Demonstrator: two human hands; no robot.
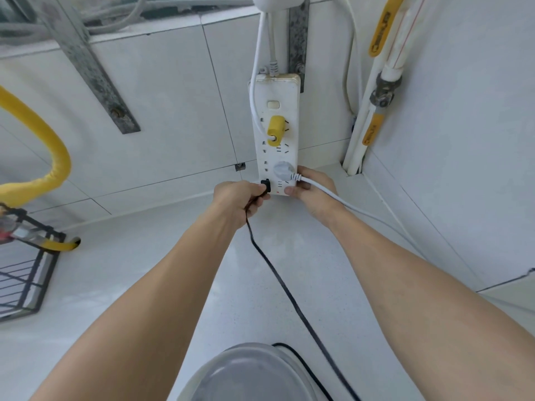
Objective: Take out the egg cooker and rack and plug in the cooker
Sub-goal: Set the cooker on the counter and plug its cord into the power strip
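We press the black plug [265, 185] against the lowest outlet of the wall-mounted power strip [276, 134], our left hand [236, 202] pinching it, while our right hand [314, 189] grips the strip's lower corner. Its black cord [278, 280] trails across the white counter [115, 285] to the egg cooker [246, 374] at the bottom edge.

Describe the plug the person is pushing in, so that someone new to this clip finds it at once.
Find the white power strip fixed upright on the tiled wall. At its bottom left corner, the left hand pinches a small black plug. Unlike the yellow plug higher up and the round grey plug beside it, its thin black cord trails down the counter.
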